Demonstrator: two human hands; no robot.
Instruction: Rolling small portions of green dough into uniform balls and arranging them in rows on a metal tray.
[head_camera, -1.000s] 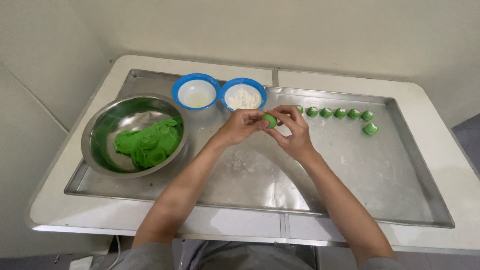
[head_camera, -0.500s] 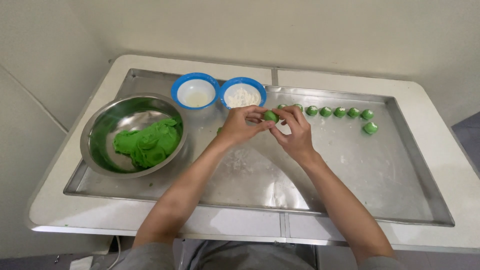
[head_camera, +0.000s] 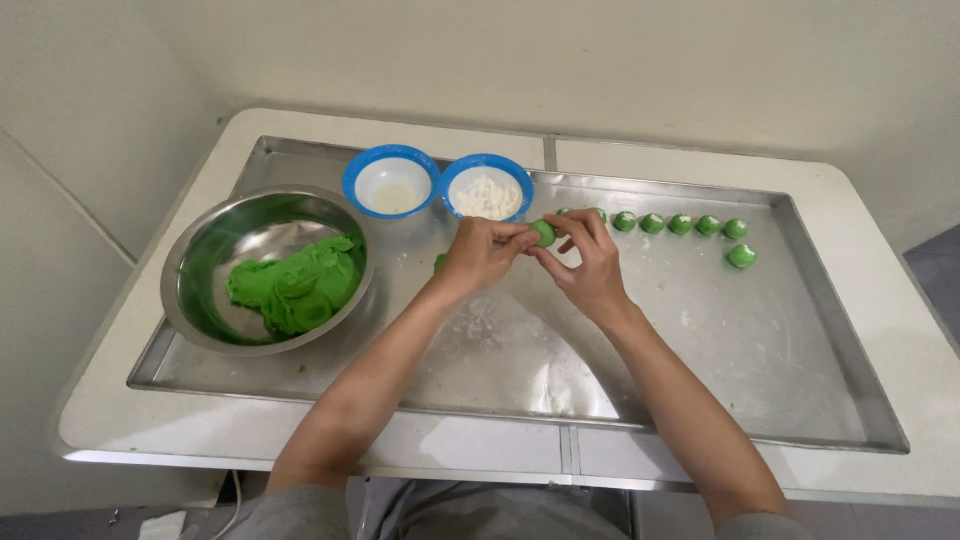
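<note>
Standing at the near edge of the table (head_camera: 300, 445), the person stretches both bare forearms out over a long steel tray (head_camera: 800, 400) whose floor is dusted with white flour. Both hands meet above the middle of the tray, a little toward its far side. The left hand (head_camera: 482, 250) and the right hand (head_camera: 590, 262) pinch a small green dough ball (head_camera: 543, 233) between their fingertips, held from both sides and lifted off the tray. The left fingers curl closely around its left side; the right thumb and forefinger press on its right side, with the other fingers spread loosely above it.

To the left, near the left hand's wrist, sits a round steel bowl (head_camera: 200, 265) with a lump of green dough (head_camera: 295, 285) lying in its right half. A small green bit (head_camera: 440, 262) shows just beside the left wrist, though I can't quite tell whether it lies on the tray or sticks to the hand.

Farther off, along the tray's far rim, stand two blue-rimmed bowls side by side: the left blue bowl (head_camera: 390, 185) holds what looks like a clear liquid, the right blue bowl (head_camera: 487, 190) a heap of white powder. To the right of the hands a row of finished green balls (head_camera: 680, 224) runs along the far side, with one more ball (head_camera: 741, 256) set just nearer at the row's right end.
</note>
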